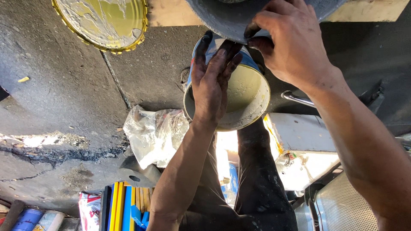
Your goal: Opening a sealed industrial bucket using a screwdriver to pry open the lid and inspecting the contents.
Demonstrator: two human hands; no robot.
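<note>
My left hand (212, 75), blackened with grime, lies flat with its fingers spread against the side and mouth of an open tin can (250, 96) that holds pale yellow paste. The can is tipped toward me, its blue wall facing away. My right hand (291, 38) grips the lower edge of a grey rounded object (231, 19) just above the can. The grey object runs out of the top of the view, so its full shape is hidden.
The can's lid (105, 23), gold-rimmed and smeared with yellow paste, lies on the dark concrete floor (55, 85). A crumpled clear plastic bag (154, 134) lies near my knee. A white box (304, 134), coloured strips (124, 205) and a perforated metal part (342, 205) surround my legs.
</note>
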